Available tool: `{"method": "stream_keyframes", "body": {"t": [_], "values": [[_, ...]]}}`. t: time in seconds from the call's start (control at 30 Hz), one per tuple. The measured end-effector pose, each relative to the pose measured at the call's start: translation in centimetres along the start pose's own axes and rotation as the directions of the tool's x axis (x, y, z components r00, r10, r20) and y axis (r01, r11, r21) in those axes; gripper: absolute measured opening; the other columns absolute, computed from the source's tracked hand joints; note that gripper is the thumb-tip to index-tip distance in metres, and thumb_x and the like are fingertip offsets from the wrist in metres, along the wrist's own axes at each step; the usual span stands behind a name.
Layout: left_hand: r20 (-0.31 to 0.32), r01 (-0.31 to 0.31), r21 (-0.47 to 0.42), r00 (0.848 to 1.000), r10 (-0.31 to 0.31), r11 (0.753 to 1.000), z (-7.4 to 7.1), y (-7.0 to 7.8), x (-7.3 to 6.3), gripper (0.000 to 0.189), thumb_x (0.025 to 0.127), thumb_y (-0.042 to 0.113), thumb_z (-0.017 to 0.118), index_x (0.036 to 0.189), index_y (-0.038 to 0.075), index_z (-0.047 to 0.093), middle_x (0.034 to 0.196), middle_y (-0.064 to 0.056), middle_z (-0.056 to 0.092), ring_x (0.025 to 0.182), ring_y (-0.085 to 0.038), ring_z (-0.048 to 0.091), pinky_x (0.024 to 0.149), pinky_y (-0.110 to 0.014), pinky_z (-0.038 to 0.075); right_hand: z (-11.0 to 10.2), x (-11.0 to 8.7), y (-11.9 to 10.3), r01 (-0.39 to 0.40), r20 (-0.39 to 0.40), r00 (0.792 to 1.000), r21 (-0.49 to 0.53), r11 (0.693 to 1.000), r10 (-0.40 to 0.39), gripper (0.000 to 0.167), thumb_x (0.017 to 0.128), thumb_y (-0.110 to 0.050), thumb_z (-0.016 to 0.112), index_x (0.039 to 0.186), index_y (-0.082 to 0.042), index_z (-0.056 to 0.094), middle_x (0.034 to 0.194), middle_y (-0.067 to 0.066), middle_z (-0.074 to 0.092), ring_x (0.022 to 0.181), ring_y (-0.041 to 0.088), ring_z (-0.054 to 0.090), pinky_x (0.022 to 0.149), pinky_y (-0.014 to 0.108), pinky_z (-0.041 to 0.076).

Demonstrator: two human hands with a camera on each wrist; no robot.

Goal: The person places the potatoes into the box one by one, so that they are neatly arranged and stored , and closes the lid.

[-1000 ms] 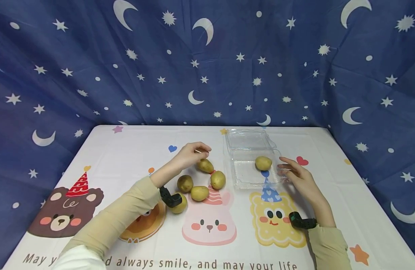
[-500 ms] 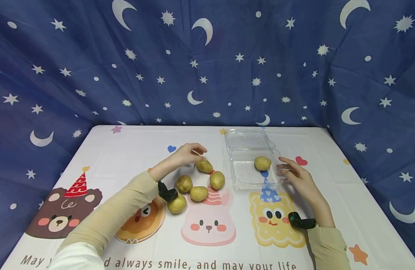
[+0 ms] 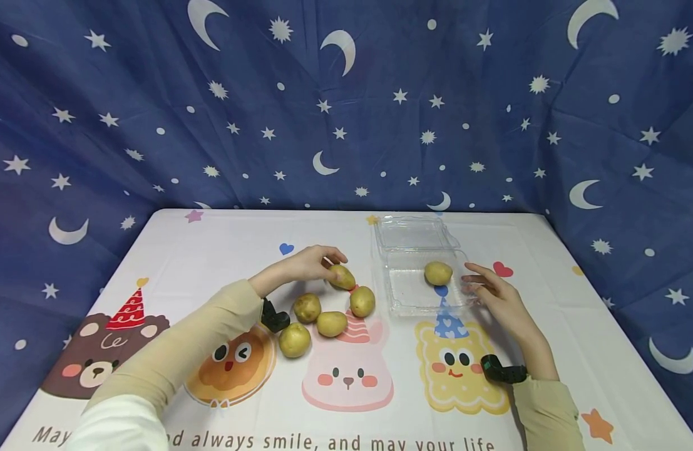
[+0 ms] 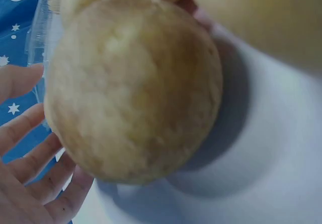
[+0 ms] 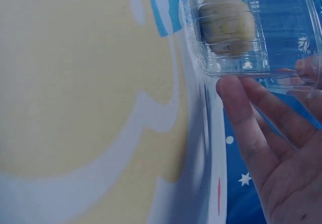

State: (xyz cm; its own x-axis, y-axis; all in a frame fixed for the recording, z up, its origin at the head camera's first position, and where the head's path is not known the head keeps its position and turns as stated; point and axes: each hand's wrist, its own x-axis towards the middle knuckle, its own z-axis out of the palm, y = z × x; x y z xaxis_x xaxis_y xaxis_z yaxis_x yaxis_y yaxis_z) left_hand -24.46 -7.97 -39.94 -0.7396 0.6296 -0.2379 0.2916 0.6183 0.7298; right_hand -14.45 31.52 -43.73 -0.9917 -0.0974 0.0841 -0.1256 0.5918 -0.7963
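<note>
My left hand [image 3: 312, 263] is at the rearmost potato [image 3: 342, 277] of a loose group, its fingers reaching over the top and its thumb low beside it. In the left wrist view, a large near potato [image 4: 133, 90] covers part of the view, and the left hand's fingers [image 4: 53, 168] look spread behind it. My right hand [image 3: 501, 300] lies along the right wall of a clear plastic clamshell box [image 3: 405, 294], fingers nearly straight, with the thumb [image 5: 236, 100] right at the box's edge. One potato [image 3: 438, 274] rests inside the box.
In front of the left hand lie more potatoes [image 3: 362, 302], several in all, close together on the printed tablecloth [image 3: 239, 241]. The box's lid [image 3: 412, 233] is folded back, away from the person. A blue star-patterned curtain [image 3: 346, 106] hangs behind the table.
My left hand has shifted slightly left and lowered toward the rearmost potato, its fingers now closer around it. The right hand stays at the box; the potatoes hold their places.
</note>
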Motion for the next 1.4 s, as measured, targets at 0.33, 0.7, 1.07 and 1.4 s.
{"method": "stream_keyframes", "body": {"t": [0.33, 0.7, 1.07, 1.4], "values": [[0.05, -0.083, 0.095, 0.996, 0.078, 0.992, 0.1, -0.8, 0.8, 0.049, 0.082, 0.011, 0.073, 0.128, 0.005, 0.057, 0.124, -0.016, 0.061, 0.109, -0.026, 0.06, 0.098, -0.038, 0.047, -0.1, -0.1, -0.1, 0.004, -0.002, 1.0, -0.003, 1.0, -0.004, 0.045, 0.1, -0.015, 0.048, 0.143, -0.008, 0.042, 0.125, 0.024, 0.061, 0.094, -0.004, 0.061, 0.076, 0.011, 0.049], [0.045, -0.133, 0.182, 0.991, 0.127, 0.974, 0.2, -1.0, 1.1, 0.05, 0.077, 0.008, 0.076, 0.125, 0.006, 0.06, 0.117, -0.014, 0.062, 0.105, -0.025, 0.059, 0.095, -0.037, 0.048, -0.2, -0.3, -0.4, 0.015, 0.002, 1.0, 0.053, 0.998, -0.015, 0.046, 0.1, -0.011, 0.048, 0.144, -0.004, 0.04, 0.125, 0.028, 0.059, 0.094, -0.01, 0.06, 0.072, 0.015, 0.052], [0.031, -0.152, 0.214, 0.988, 0.148, 0.965, 0.3, -1.5, 1.2, 0.046, 0.076, 0.01, 0.078, 0.12, 0.006, 0.063, 0.113, -0.013, 0.063, 0.1, -0.023, 0.059, 0.091, -0.035, 0.048, 0.0, -0.3, -0.5, 0.035, -0.001, 0.999, 0.061, 0.998, -0.035, 0.045, 0.1, -0.012, 0.048, 0.144, -0.004, 0.041, 0.124, 0.028, 0.059, 0.094, -0.008, 0.062, 0.071, 0.018, 0.053], [0.006, -0.184, 0.24, 0.982, 0.188, 0.953, 0.3, -1.5, 1.1, 0.042, 0.074, 0.01, 0.079, 0.114, 0.007, 0.064, 0.108, -0.012, 0.063, 0.098, -0.023, 0.06, 0.089, -0.034, 0.05, 0.0, -0.2, -0.5, 0.028, 0.001, 1.0, 0.063, 0.998, -0.028, 0.046, 0.1, -0.011, 0.048, 0.144, -0.004, 0.041, 0.124, 0.027, 0.06, 0.094, -0.008, 0.062, 0.071, 0.016, 0.052]]}}
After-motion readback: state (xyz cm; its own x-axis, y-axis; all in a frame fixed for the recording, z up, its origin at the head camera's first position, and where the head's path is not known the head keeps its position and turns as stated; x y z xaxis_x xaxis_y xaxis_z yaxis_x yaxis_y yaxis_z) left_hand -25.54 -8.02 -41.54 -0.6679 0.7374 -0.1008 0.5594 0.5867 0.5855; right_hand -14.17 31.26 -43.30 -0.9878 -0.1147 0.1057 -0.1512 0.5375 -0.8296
